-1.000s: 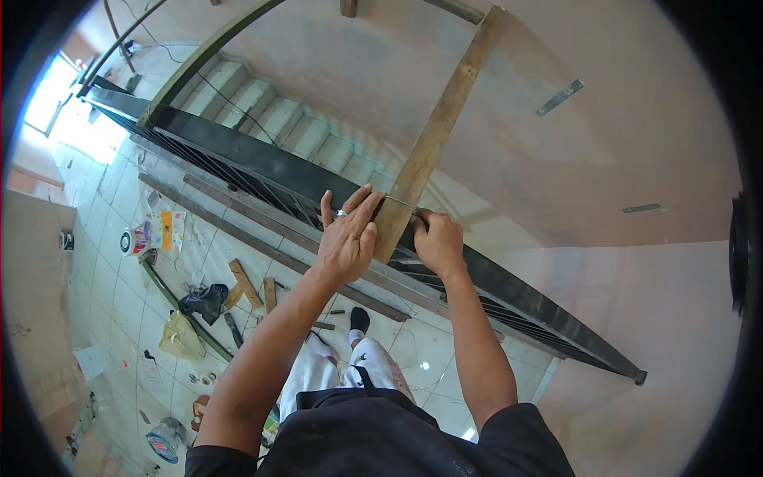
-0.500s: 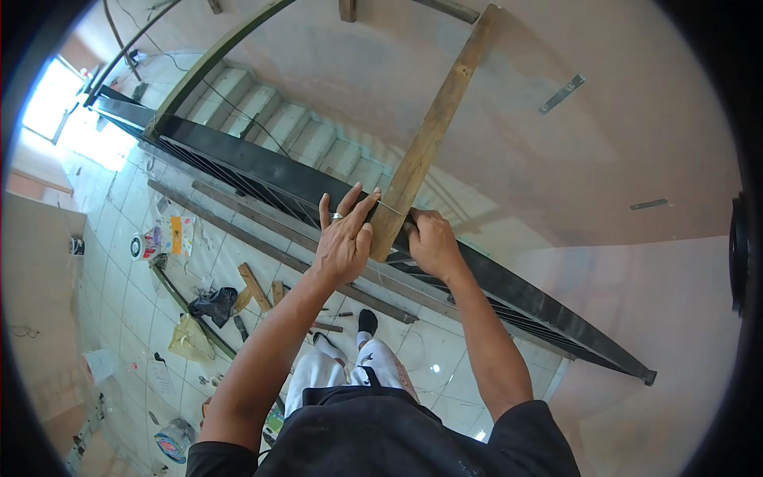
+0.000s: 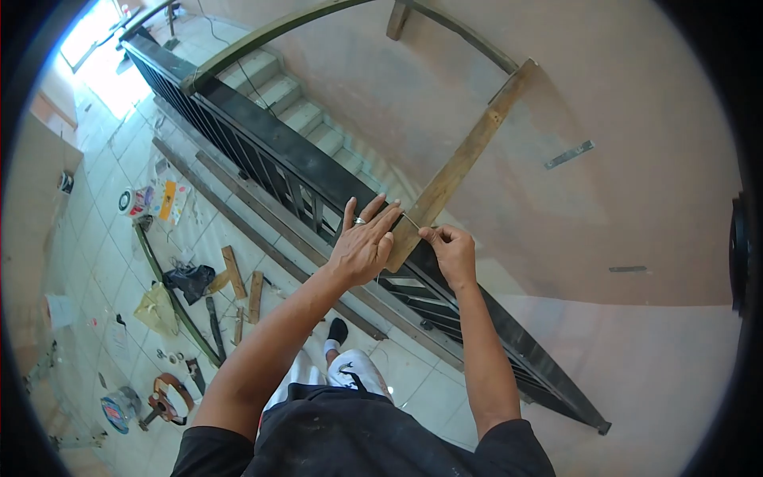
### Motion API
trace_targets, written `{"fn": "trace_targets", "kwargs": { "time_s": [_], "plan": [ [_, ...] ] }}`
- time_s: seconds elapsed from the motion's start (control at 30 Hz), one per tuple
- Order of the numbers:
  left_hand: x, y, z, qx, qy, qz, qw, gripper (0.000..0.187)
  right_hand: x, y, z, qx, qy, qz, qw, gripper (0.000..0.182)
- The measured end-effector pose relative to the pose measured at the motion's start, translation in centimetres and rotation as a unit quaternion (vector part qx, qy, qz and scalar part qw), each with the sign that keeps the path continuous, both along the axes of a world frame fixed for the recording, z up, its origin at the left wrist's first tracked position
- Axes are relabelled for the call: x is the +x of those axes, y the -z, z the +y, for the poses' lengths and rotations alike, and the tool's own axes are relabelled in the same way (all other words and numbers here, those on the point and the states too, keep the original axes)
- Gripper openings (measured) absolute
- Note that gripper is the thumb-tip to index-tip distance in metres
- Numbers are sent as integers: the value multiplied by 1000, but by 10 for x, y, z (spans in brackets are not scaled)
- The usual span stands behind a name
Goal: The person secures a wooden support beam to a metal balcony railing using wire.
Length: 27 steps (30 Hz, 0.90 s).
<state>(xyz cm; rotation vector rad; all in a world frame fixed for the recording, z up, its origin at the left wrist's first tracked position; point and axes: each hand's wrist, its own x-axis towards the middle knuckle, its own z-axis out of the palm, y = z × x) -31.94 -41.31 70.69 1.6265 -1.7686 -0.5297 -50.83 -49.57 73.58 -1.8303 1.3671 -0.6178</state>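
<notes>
A long wooden plank (image 3: pixel 457 171) crosses the black metal railing (image 3: pixel 286 151) at a slant, its near end between my two hands. My left hand (image 3: pixel 362 248), with a ring on one finger, presses against the plank's left edge, fingers stretched and apart. A thin strand (image 3: pixel 411 221), string or wire, runs over the plank's face near that end. On the plank's right side, my right hand (image 3: pixel 453 253) pinches the strand's end between thumb and forefinger. Whether the strand passes behind the plank and round the railing is hidden.
A curved strip (image 3: pixel 278 40) arches above the railing, meeting the plank's far end. White stairs (image 3: pixel 302 115) descend behind. Long bars (image 3: pixel 238 211) lie below. Wood offcuts (image 3: pixel 233 272), a black bag (image 3: pixel 189 282), a tool belt (image 3: pixel 169 397) and a bucket (image 3: pixel 121 409) are on the tiled floor.
My right hand has come off the rail beside the plank and now pinches the strand, drawn out to the right. My left hand stays at the plank's left edge. The view has shifted.
</notes>
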Motion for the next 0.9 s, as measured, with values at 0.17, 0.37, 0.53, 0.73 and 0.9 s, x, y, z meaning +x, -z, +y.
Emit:
{"fn": "trace_targets", "kwargs": {
  "time_s": [0.17, 0.37, 0.53, 0.73, 0.9],
  "plan": [
    [2, 1, -3, 9, 15, 38, 999, 58, 6, -20, -8, 69, 21, 55, 996, 49],
    [3, 2, -2, -48, 10, 55, 997, 56, 2, -10, -17, 135, 23, 47, 989, 53],
    [3, -6, -1, -16, 10, 43, 999, 56, 7, 1, 51, -269, 58, -2, 961, 33],
    [5, -3, -1, -26, 12, 47, 998, 55, 16, 98, 128, 104, -7, -5, 995, 29],
    [7, 2, -3, -42, 11, 45, 998, 52, 69, 81, 105, 336, 142, -439, 821, 29]
  ]
}}
